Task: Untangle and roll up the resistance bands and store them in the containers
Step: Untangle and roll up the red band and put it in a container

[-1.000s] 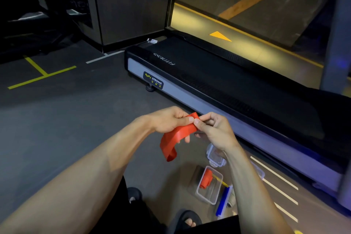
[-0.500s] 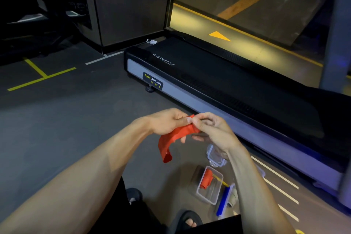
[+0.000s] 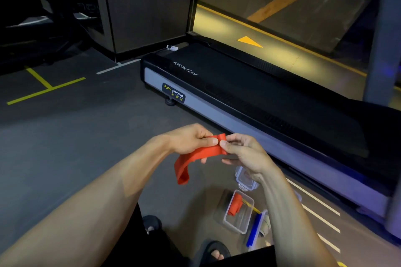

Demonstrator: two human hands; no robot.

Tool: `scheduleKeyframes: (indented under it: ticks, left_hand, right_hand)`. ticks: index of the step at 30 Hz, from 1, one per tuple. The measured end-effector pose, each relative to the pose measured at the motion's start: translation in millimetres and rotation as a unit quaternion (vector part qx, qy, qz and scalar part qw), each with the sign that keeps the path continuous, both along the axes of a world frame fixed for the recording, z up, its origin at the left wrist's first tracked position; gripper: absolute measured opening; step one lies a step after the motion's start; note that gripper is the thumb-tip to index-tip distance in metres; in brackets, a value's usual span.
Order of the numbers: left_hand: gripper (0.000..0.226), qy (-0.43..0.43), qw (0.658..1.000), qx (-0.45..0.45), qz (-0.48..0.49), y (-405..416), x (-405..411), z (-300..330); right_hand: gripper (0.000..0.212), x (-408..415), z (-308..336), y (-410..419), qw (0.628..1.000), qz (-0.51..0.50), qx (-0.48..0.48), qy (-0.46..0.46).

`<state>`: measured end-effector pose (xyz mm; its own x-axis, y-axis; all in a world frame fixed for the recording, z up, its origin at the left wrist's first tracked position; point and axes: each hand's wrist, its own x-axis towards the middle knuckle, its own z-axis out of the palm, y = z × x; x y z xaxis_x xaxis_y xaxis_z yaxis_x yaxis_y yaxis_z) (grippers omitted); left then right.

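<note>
While its loose end hangs in a loop over the floor, the red band (image 3: 196, 157) sits pinched between both my hands at chest height, its upper end curled into a small roll at my fingertips. My left hand (image 3: 191, 140) grips the band from the left, thumb pressed along its top edge and fingers curled beneath it. My right hand (image 3: 243, 154) pinches the rolled end from the right, thumb and forefinger closed on it, the other fingers bent below.

Down on the floor near my right forearm stands an open clear box (image 3: 238, 212) with a rolled red band (image 3: 235, 205) inside and a thin yellow strip (image 3: 251, 206) lying across its rim. Just beside that box on the right lies a blue band (image 3: 253, 232), next to something pale that I cannot make out. A second clear box (image 3: 245, 179) sits further off, partly hidden by my right wrist.

A black treadmill (image 3: 249, 97) runs along the right side, its grey side rail bearing a "Body Strong" label (image 3: 173, 92). Yellow lines (image 3: 43, 86) mark the dark floor (image 3: 76, 147) to the left, white lines to the right. My sandalled feet (image 3: 213, 250) show at the lower edge.
</note>
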<state>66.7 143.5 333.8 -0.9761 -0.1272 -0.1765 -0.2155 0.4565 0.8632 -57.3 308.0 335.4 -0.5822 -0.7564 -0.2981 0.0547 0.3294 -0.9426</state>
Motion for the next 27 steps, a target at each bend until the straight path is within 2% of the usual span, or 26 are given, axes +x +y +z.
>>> scheduleKeyframes:
  ticks: [5,13,20,27]
  left_hand:
    - [0.027,0.01,1.0,0.009,-0.01,-1.4,-0.9,-1.2]
    - [0.032,0.027,0.999,0.021,-0.025,0.0,-4.0,-2.7]
    - [0.04,0.033,0.999,-0.005,-0.014,1.5,-5.0,-1.3]
    - [0.037,0.021,0.999,-0.039,-0.013,1.9,-1.1,0.8]
  right_hand:
    - [0.012,1.8,0.6,0.1,1.0,0.01,-0.011,-0.011]
    - [0.02,-1.8,1.0,1.1,0.999,0.003,-0.032,-0.021]
    - [0.045,3.4,1.5,1.3,0.999,0.012,-0.047,-0.024]
    - [0.014,0.4,3.6,6.8,0.998,0.057,-0.027,-0.015]
